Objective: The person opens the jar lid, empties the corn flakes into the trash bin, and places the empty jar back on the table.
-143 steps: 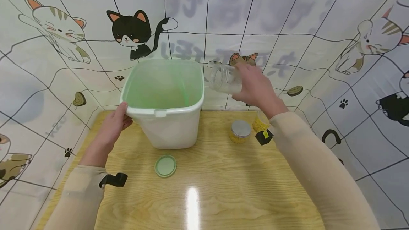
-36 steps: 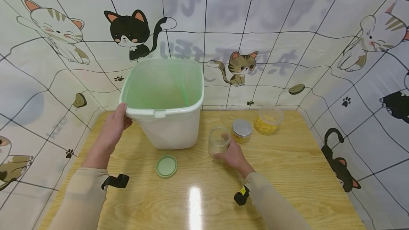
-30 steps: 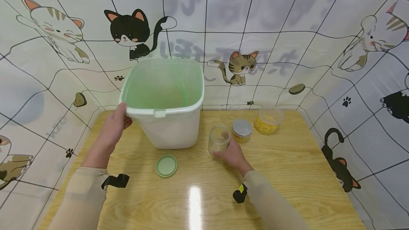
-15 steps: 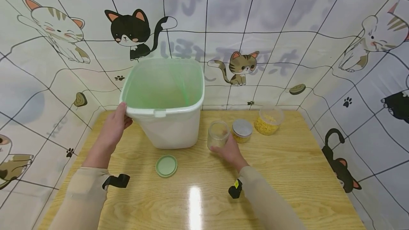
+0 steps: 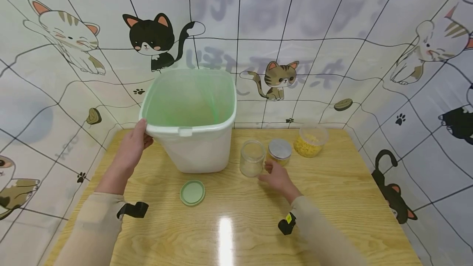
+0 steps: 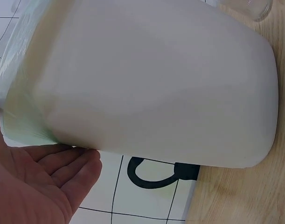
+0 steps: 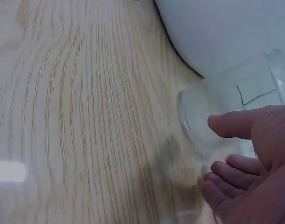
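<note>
I am in a booth-like nook; what sort of building holds it I cannot tell. Translucent-looking sheeting (image 5: 92, 7), printed with cartoon cats (image 5: 152, 36) and grid lines, borders my wood-grain worktop (image 5: 354, 192) on three sides, mirrored lettering (image 5: 212, 58) showing faintly through.

Wood-grain table (image 5: 166, 237) under a white bin (image 5: 199, 149), clear jar (image 5: 252, 160), silver-lidded jar (image 5: 279, 150), yellow-filled tub (image 5: 309, 143) and green disc (image 5: 192, 193), probably a lid.

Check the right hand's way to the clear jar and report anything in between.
Nothing visible stands between the right hand and the clear jar; they are close together, though contact is unclear. The silver-lidded jar stands to the clear jar's right, partly behind the hand in the head view, not between them.
</note>
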